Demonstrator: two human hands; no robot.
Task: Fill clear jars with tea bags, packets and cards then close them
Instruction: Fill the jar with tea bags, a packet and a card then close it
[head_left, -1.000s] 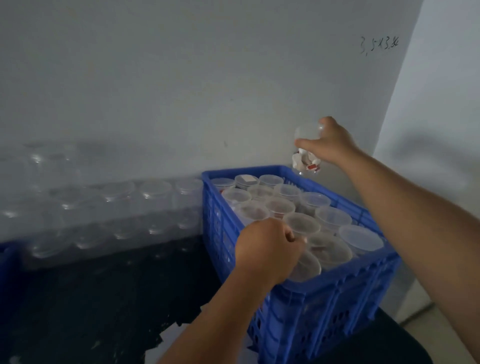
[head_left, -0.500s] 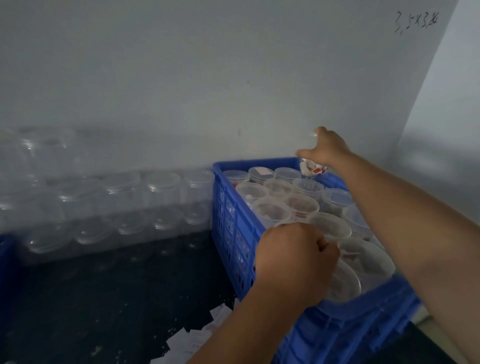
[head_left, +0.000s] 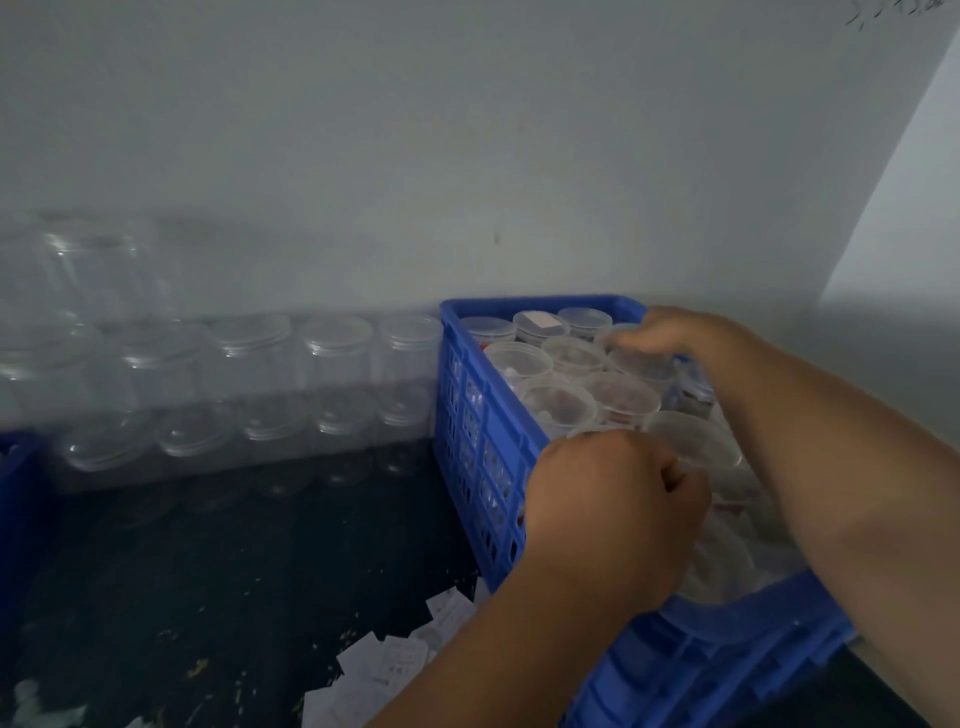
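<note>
Right grip (head_left: 670, 338) clamps a light, slick jar (head_left: 609, 334) by its lid. Left grip (head_left: 613, 514) is curled; can't tell on what.

Packing workroom: bare wall (head_left: 467, 130), stacked clear jars (head_left: 249, 374), blue crate (head_left: 483, 441).

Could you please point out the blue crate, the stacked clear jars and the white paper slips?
blue crate (head_left: 470, 431): head view, on its left wall.
stacked clear jars (head_left: 337, 358): head view, an upper jar.
white paper slips (head_left: 397, 662): head view, on one slip.
</note>
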